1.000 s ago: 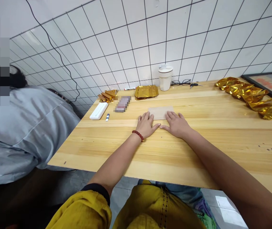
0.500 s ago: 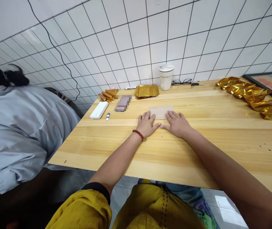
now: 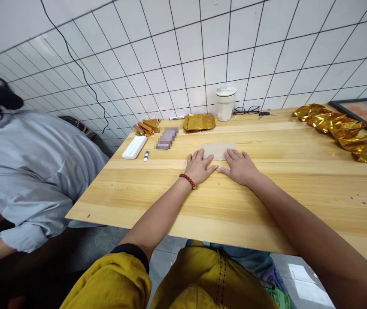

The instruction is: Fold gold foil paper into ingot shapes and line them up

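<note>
A pale, thin rectangular sheet, perhaps paper [image 3: 218, 151], lies flat on the wooden table [image 3: 157, 189]. My left hand [image 3: 200, 166] rests on its left end with the fingers spread, a red bead bracelet at the wrist. On the right end lies my right hand [image 3: 239, 166], flat, fingers pointing away from me. Both thumbs stretch inward, and their tips almost meet in front of the sheet. Beyond my left hand sits a stack of gold foil sheets [image 3: 199, 123].
Left are a white case [image 3: 134, 147], a small blue-and-white tube [image 3: 146, 156], a blurred-out item [image 3: 167, 138] and gold strips [image 3: 147, 127]. A white cup [image 3: 225, 104], glasses [image 3: 246, 110] and a key [image 3: 267, 114] line the wall. Twisted gold foil [image 3: 341, 131] lies right. A person [image 3: 35, 159] sits left.
My hands and the sheet stay in place. The person at the left has shifted, and their forearm now shows below the sleeve. The view has moved very slightly.
</note>
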{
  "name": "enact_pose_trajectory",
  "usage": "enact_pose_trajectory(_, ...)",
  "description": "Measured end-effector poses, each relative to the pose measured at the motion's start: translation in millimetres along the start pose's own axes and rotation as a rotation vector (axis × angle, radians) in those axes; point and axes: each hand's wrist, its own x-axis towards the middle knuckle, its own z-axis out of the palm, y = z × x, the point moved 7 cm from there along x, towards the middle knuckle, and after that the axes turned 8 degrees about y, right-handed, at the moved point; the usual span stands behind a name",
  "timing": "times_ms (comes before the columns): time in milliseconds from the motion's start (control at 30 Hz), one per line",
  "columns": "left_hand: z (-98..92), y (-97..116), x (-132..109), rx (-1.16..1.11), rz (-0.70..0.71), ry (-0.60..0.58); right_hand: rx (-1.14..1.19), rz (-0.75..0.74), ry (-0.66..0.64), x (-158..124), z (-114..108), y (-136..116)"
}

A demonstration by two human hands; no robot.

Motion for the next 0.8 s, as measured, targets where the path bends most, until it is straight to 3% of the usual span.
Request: enact_pose_trajectory(800, -1.6, -1.8, 1.5, -0.007, -0.064, -0.003, 0.045, 0.020, 0.007, 1.1, -1.7, 9.9)
